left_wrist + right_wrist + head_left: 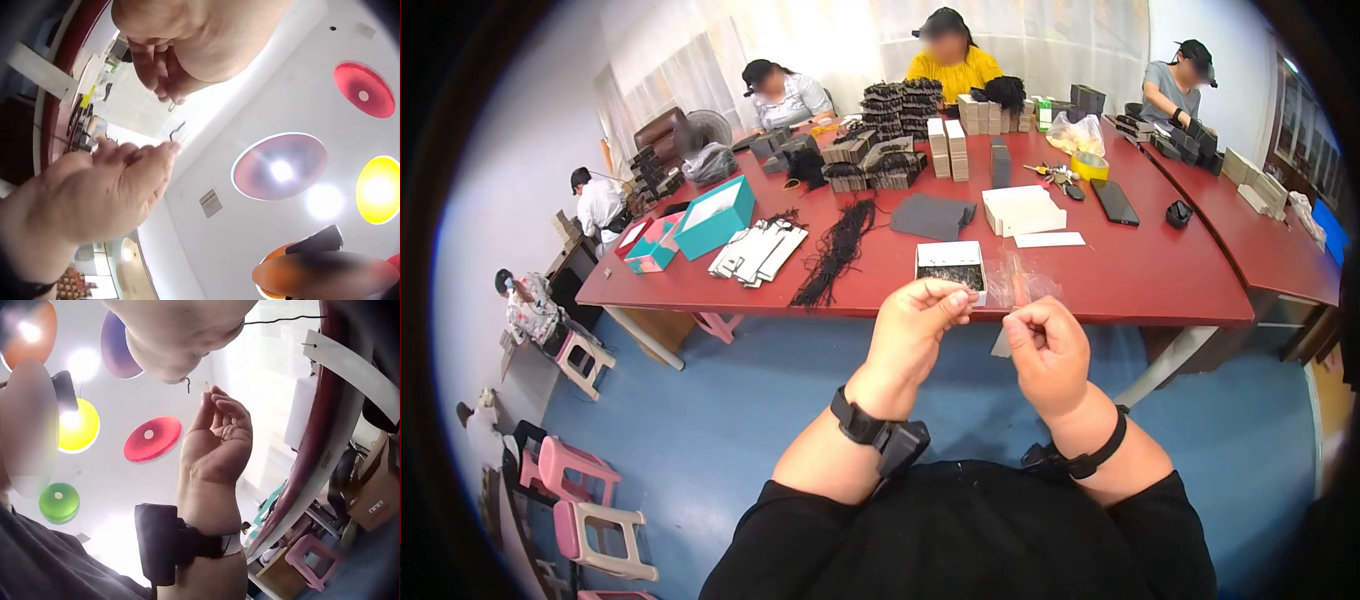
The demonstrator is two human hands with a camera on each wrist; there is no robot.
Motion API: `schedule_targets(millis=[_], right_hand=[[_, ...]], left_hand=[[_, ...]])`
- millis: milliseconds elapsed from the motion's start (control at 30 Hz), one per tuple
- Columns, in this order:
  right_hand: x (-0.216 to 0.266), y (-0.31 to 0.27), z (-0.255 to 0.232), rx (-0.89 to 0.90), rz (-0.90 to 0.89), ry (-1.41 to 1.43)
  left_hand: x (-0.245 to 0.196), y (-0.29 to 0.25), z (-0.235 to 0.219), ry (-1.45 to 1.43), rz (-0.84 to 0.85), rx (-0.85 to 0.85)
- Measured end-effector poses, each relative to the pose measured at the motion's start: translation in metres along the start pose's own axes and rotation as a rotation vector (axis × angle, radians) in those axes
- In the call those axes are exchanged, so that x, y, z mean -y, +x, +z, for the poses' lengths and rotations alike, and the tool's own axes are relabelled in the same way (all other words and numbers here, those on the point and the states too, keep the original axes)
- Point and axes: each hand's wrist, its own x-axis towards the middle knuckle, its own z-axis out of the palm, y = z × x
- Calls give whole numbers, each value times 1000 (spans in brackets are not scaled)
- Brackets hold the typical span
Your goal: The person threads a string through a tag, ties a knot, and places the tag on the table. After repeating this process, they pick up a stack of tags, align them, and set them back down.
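The left hand (915, 330) and the right hand (1048, 355) are raised near the front edge of the red bench (800, 292), fingertips facing each other and apart. The left grip is narrow: thumb and fingertips pinch a small, thin wire piece (172, 107), its looped end projecting from the fingertips. The right grip is also narrow: thumb and fingers hold a thin black cord (284, 319); a short, bent end projects toward the wire piece, and the remaining length extends from the opposite side of the hand. The cord end and the wire piece are close together but not touching. On the bench, just beyond the left hand, is an open white box (948, 254) containing small dark pieces (960, 275). Clear plastic film (1032, 287) lies to the right of the box. Behind these items are dark gray sheets (933, 216), a stack of white cards (1022, 211) and a single white strip (1050, 240). A bundle of black cords (837, 250) lies left of the box, followed by a pile of white tags (758, 252) and a teal box (718, 216). A phone (1115, 202) lies right of the white cards.
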Motion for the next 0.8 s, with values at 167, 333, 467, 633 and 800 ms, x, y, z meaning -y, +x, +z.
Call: schedule_targets(millis=[167, 333, 467, 633, 800], right_hand=[[-2, -2, 8, -20, -373, -197], [-4, -7, 7, -83, -473, -272], [-4, -7, 6, -84, -504, -290], [-5, -8, 6, -80, -555, -359], [-4, -11, 7, -77, -473, -345]], left_hand=[[11, -23, 12, -39, 106, -28], [13, -29, 15, -24, 200, -51], [14, -32, 16, 10, 234, -80], [17, -37, 14, 87, 279, -74], [20, -41, 17, 241, 451, -102]])
